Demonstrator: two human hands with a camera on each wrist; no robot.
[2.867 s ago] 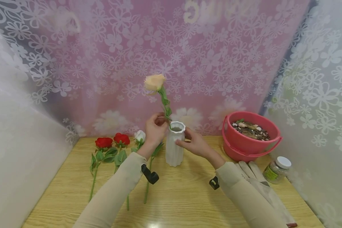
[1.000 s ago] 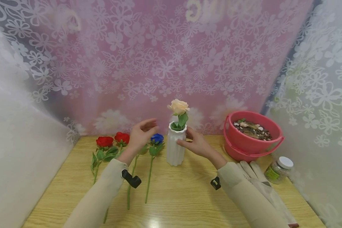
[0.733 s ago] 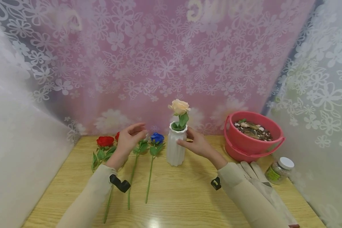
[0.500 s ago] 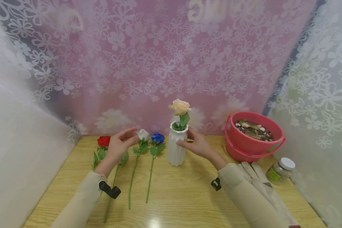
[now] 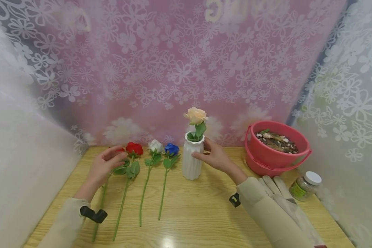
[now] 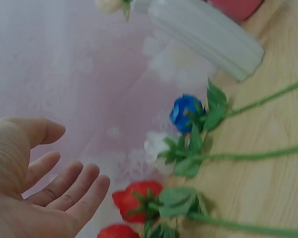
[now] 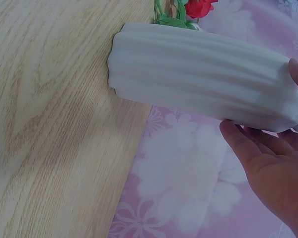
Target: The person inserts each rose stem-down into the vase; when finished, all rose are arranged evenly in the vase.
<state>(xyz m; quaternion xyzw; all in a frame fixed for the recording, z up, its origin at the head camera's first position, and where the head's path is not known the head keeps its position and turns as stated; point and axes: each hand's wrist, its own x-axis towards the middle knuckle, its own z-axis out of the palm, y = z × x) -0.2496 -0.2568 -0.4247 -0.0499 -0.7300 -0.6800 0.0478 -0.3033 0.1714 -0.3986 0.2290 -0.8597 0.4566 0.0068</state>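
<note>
A white fluted vase (image 5: 192, 162) stands upright on the table with a peach rose (image 5: 196, 115) in it. My right hand (image 5: 215, 156) holds the vase near its top, thumb in front and fingers behind, as the right wrist view (image 7: 273, 168) also shows. To the left lie a blue rose (image 5: 172, 149), a white rose (image 5: 155, 146) and a red rose (image 5: 134, 148), stems toward me. My left hand (image 5: 102, 168) hovers over a second red rose (image 5: 120, 150), hiding much of it. In the left wrist view its fingers (image 6: 72, 186) are loosely bent and hold nothing.
A pink bucket (image 5: 274, 160) of pebbles and shells stands at the back right. In front of it lie a pair of work gloves (image 5: 285, 203) and a lidded jar (image 5: 304, 186). A pink flowered curtain (image 5: 142, 69) closes off the table's back edge.
The peach rose has gone down into the vase and my left hand has let it go. That hand has since moved left, past the blue and white roses. My right hand stays on the vase.
</note>
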